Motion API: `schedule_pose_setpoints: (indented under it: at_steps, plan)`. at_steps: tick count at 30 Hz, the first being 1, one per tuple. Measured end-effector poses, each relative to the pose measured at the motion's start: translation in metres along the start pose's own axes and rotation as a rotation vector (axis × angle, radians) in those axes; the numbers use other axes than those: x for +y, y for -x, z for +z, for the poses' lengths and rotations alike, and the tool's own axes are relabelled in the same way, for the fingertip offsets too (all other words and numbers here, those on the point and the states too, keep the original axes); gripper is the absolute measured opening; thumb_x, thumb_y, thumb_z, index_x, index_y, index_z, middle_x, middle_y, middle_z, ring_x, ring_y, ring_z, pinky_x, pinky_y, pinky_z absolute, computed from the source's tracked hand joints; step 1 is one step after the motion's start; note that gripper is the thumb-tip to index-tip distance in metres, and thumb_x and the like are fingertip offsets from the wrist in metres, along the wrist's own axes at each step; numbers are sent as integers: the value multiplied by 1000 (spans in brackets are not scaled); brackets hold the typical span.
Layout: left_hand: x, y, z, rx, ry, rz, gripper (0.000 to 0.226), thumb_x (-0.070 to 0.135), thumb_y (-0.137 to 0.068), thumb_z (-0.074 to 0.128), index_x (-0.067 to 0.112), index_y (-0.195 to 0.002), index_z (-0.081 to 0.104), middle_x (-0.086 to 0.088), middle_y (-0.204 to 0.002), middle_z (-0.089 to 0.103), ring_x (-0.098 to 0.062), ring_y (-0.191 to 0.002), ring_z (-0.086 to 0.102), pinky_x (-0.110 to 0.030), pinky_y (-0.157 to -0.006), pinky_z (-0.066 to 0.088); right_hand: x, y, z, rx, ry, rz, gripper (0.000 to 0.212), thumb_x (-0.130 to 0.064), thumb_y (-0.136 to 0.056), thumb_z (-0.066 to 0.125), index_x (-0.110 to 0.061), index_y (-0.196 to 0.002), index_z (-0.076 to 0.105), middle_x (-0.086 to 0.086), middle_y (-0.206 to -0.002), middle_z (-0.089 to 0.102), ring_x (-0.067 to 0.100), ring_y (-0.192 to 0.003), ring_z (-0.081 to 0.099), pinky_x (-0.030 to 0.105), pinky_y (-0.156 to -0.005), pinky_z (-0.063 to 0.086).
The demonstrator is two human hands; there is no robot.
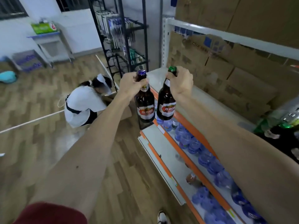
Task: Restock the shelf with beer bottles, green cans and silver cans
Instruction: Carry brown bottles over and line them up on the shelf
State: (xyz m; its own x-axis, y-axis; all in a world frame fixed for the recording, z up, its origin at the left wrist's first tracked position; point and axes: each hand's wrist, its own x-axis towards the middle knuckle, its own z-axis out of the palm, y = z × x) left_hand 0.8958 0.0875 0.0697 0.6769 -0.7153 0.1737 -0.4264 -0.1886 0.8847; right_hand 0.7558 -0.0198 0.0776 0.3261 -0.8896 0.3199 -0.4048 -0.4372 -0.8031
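Down on the wood floor at left, a crouching person (82, 104) is seen bent over an opened cardboard box (124, 110), with a black wire rack (123, 46) standing behind. Nearer the centre, the left hand (129, 85) is wrapped around the neck of a blue-capped beer bottle (144, 107), which is held upright and clear of any surface. Just beside it, a green-capped beer bottle (166, 104) is gripped the same way, at the neck, by the right hand (181, 83). Both bottles are hung cap-up, long axes near vertical, the two close together but not seen to touch.

The bare pale shelf (156, 76) lies ahead of and to the right of both grips, its orange front edge passing behind the bottles. The right hand is judged the nearer to it, already over the shelf's front corner, while the left-hand bottle hangs outside the edge, over the floor. A short carry forward and rightward, then a straight lowering onto the bases, is what the placing appears to call for.

Below, a lower tier is filled with water bottles (207, 159). Behind the bare shelf, stacked cartons (242, 81) are lined along the back. At far right, green packs (289, 120) are glimpsed, too blurred for cans to be confirmed.
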Motion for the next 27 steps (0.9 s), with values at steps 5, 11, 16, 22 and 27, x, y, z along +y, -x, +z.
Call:
schedule_pose_setpoints:
  at_steps: [5,11,16,22,27]
  plan:
    - [-11,-35,-4,-24,10,-4,21,28,-87,74,12,-101,74,-6,-97,76,-17,-94,70,-33,-80,53,-5,-22,25,-12,29,13,15,-24,-97,58,-17,-85,54,-2,-83,56,17,-76,46,27,-64,29]
    - [-26,-75,-11,-132,83,10,15,19,-88,73,11,-102,73,-6,-99,75,-19,-94,70,-33,-87,53,-5,-44,52,61,31,80,17,-23,-96,59,-9,-102,65,3,-89,66,19,-82,53,26,-70,34]
    - [-55,-120,-20,-267,102,67,24,22,-84,77,12,-106,75,-3,-98,76,-16,-93,71,-40,-93,55,-4,-38,84,187,75,154,11,-22,-94,60,-13,-87,60,-2,-74,59,22,-78,58,28,-65,35]
    - [-64,-142,-26,-503,56,206,14,25,-86,75,14,-92,70,8,-74,65,-7,-69,59,-19,-61,43,-21,4,106,384,42,333,14,-17,-92,60,-10,-80,61,4,-70,67,22,-69,64,32,-62,47]
    - [-59,-134,-22,-704,74,272,33,27,-87,75,7,-113,71,-7,-104,73,-17,-98,68,-31,-87,52,-32,41,103,516,117,417,15,-21,-94,59,-18,-80,58,-9,-65,59,13,-63,54,25,-53,35]
